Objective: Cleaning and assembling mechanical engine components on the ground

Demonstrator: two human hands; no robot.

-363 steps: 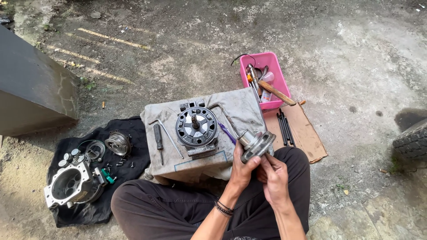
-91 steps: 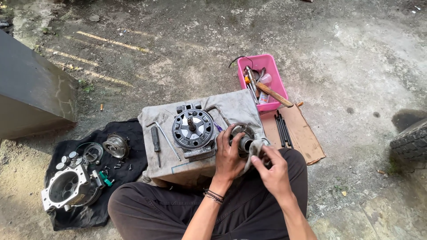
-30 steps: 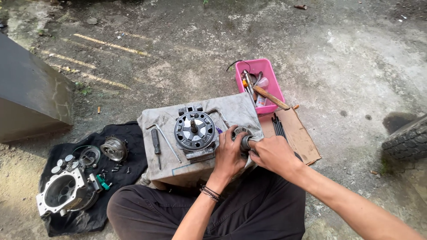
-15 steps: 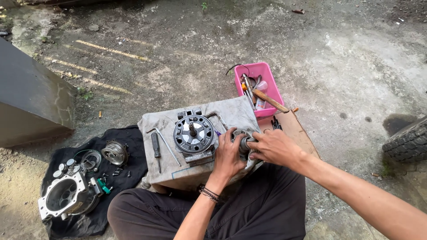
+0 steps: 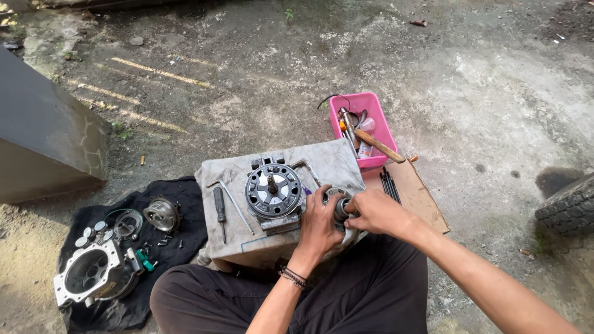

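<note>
- A cloth-covered worktop (image 5: 334,162) sits at the seated person's knees, carrying a round finned engine part (image 5: 273,190), a screwdriver (image 5: 219,205) and an L-shaped key (image 5: 233,199).
- A black cloth (image 5: 185,232) on the ground left holds a metal housing (image 5: 93,275).
- A pink tray (image 5: 383,133) holds tools.
- The left hand (image 5: 320,224) and right hand (image 5: 376,213) each keep a grip closed around 1 small metal part (image 5: 339,204) at the worktop's right edge.
</note>
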